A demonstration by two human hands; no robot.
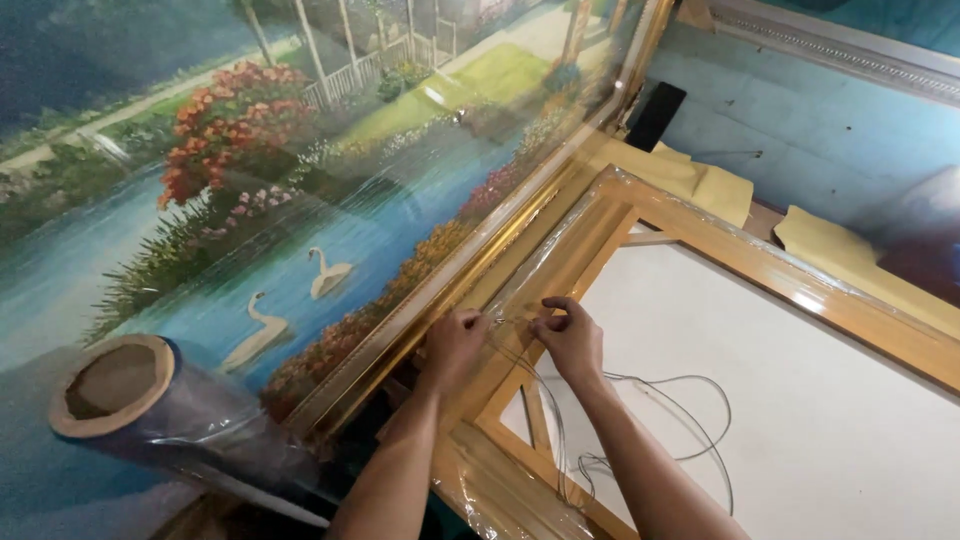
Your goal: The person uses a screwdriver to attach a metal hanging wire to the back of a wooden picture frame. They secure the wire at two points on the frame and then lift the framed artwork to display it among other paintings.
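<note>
Two forearms reached up from below; left hand (455,345) and right hand (570,335) pinched shut on thin wire (640,420) at plastic-wrapped wooden frame (560,260), its back upward. Wire looked light, springy, slippery: best gripped near its fastened end.

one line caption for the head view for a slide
Left hand and right hand pinch a thin wire at the plastic-wrapped wooden frame, beside a swan landscape painting.
</note>
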